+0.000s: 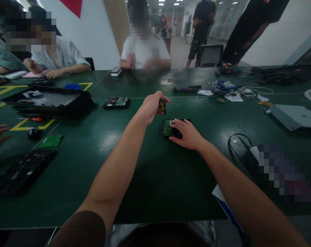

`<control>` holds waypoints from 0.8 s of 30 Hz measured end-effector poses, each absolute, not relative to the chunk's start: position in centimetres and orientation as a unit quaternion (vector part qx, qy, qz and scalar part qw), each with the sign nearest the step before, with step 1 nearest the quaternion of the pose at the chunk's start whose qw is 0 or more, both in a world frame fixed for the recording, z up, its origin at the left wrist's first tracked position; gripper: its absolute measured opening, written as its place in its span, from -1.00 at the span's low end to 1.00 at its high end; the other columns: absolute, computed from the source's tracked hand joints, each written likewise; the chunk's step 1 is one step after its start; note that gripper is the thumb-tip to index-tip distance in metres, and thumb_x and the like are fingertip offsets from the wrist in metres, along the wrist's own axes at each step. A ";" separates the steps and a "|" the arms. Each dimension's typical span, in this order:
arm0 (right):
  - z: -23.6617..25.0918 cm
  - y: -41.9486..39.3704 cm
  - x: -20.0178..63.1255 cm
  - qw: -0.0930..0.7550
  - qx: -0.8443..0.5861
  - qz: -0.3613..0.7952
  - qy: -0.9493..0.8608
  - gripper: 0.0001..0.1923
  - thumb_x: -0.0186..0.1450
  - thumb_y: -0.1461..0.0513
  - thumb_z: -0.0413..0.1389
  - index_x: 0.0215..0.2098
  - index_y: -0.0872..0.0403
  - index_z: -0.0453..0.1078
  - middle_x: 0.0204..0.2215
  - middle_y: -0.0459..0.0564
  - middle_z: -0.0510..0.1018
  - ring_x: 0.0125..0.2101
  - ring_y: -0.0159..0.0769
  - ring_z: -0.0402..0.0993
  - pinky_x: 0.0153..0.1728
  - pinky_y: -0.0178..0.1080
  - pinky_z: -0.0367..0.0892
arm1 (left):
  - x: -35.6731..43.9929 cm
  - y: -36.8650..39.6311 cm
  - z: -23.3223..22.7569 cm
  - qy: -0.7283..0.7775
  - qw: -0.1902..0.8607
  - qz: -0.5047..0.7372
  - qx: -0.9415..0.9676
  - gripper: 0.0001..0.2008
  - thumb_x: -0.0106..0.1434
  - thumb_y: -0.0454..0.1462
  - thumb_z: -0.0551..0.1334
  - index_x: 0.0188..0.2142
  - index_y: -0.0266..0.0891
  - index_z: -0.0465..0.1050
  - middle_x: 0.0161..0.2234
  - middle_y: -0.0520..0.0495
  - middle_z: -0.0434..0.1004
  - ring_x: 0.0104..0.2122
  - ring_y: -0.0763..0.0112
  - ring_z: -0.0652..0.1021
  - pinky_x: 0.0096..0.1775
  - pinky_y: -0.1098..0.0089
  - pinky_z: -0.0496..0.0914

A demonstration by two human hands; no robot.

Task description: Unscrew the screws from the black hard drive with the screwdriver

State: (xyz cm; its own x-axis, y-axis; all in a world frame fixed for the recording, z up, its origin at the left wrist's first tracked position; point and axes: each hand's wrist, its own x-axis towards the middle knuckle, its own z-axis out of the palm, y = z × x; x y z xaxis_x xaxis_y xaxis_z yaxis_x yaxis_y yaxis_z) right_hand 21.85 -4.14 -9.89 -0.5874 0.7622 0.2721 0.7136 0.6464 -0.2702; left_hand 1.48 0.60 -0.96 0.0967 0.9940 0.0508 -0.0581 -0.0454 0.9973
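Left hand (152, 107) fisted round yellow-black screwdriver (163, 107), tip down on black hard drive's green circuit board (167, 129); right hand (187, 134) pressed flat beside tip, pinning drive steady.

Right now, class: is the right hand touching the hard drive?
Touching. The head view shows the right hand pressed flat on the hard drive, fingers covering its top.

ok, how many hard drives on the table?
2. One hard drive lies under the right hand, the left hand holding a screwdriver on it; a second drive lies further left. Others may be hidden.
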 end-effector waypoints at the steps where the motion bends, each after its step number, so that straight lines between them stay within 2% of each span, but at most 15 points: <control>1: -9.9 -4.1 21.9 0.184 -0.415 0.066 -0.888 -0.43 0.32 -0.03 0.15 0.22 0.01 0.35 0.30 0.09 0.34 0.33 0.04 0.17 0.36 0.25 -0.07 | 1.5 0.5 -0.9 0.446 0.528 0.495 0.526 -0.78 0.20 -0.18 0.13 -0.44 -0.22 0.48 -0.40 -0.18 0.53 -0.36 0.29 0.53 -0.45 0.37 0.40; 6: -10.0 -4.2 21.8 0.186 -0.417 0.065 -0.887 -0.44 0.32 -0.02 0.16 0.23 -0.02 0.34 0.30 0.08 0.34 0.33 0.05 0.16 0.36 0.26 -0.09 | 1.8 0.2 -0.7 0.444 0.523 0.482 0.545 -0.77 0.22 -0.16 0.13 -0.40 -0.22 0.49 -0.37 -0.18 0.54 -0.35 0.31 0.54 -0.46 0.41 0.37; 11: -10.0 -4.2 21.8 0.185 -0.419 0.058 -0.887 -0.45 0.33 -0.02 0.16 0.22 -0.01 0.34 0.30 0.08 0.34 0.33 0.04 0.17 0.36 0.26 -0.10 | 1.9 0.5 -1.0 0.443 0.525 0.512 0.517 -0.85 0.21 -0.18 0.17 -0.34 -0.22 0.42 -0.37 -0.14 0.55 -0.39 0.34 0.54 -0.44 0.39 0.40; 18: -10.0 -4.2 21.9 0.179 -0.421 0.059 -0.887 -0.44 0.34 -0.04 0.15 0.22 0.00 0.35 0.31 0.09 0.33 0.34 0.04 0.15 0.36 0.26 -0.11 | 1.8 0.6 -1.0 0.422 0.551 0.506 0.513 -0.84 0.17 -0.19 0.20 -0.35 -0.25 0.41 -0.36 -0.15 0.54 -0.38 0.34 0.54 -0.44 0.39 0.44; 24: -10.0 -4.3 21.8 0.206 -0.426 0.056 -0.879 -0.55 0.44 -0.04 0.00 0.16 -0.03 0.43 0.26 0.05 0.40 0.34 0.00 0.14 0.34 0.27 -0.10 | 1.8 0.6 -1.0 0.421 0.546 0.505 0.520 -0.84 0.16 -0.20 0.19 -0.37 -0.26 0.42 -0.36 -0.14 0.51 -0.39 0.36 0.52 -0.46 0.41 0.42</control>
State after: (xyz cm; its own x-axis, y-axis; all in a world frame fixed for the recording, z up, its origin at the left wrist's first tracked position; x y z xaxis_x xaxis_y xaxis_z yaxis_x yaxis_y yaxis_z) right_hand 21.81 -4.28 -9.96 -0.5527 0.7717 0.3147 0.7259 0.6313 -0.2729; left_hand 1.84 0.58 -1.03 0.1361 0.9885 0.0659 -0.1136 -0.0505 0.9922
